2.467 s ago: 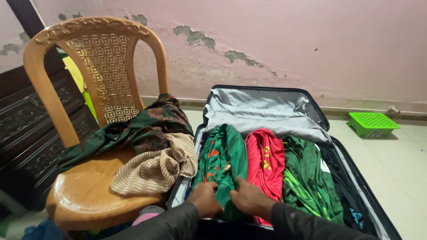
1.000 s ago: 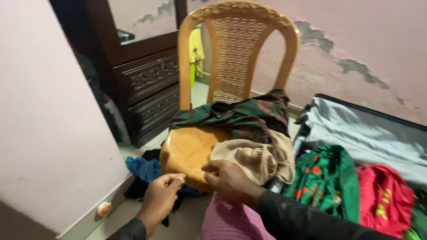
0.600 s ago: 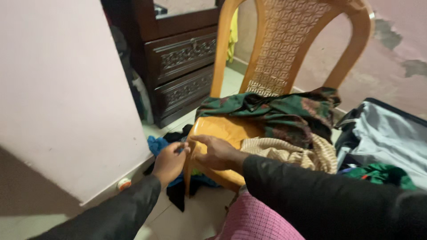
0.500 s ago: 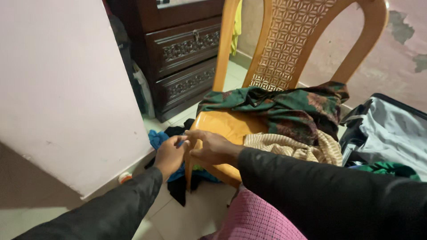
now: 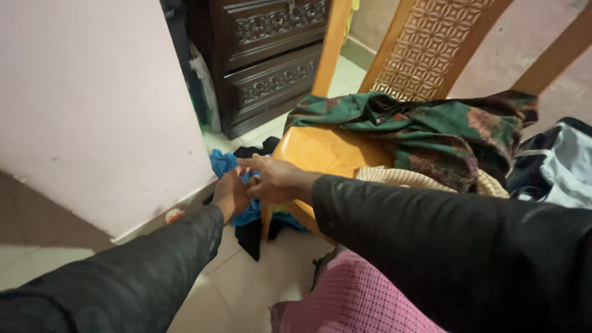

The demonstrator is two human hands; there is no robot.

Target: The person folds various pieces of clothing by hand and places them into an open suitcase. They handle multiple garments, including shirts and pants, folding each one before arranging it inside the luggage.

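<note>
Both hands meet at centre-left of the frame, beside the front corner of the chair. The left hand (image 5: 230,194) is closed on the blue cloth (image 5: 222,163) that lies on the floor just left of the chair leg; the grip shows as fingers curled into the fabric. The right hand (image 5: 275,180) lies against the left one, fingers stretched toward the same cloth — whether it grips the fabric or only touches it cannot be told from this view. Both forearms wear dark sleeves and come in from the lower edge. The blue cloth sits on top of a black garment (image 5: 250,237) spread on the tiled floor (image 5: 246,290) under the seat edge. The orange plastic chair (image 5: 320,151) fills the upper centre, its lattice back rising out of the frame. On the seat lie a green patterned garment (image 5: 431,126), draped toward the right, and below it a beige ribbed garment (image 5: 401,177), partly hidden by the right sleeve. A dark carved wooden cabinet (image 5: 271,74) stands at upper centre-left; a pale wall panel (image 5: 92,105) takes the upper left. Pink checked fabric (image 5: 364,302) shows at the bottom centre. A suitcase with grey lining (image 5: 564,163) is at the right edge.
</note>
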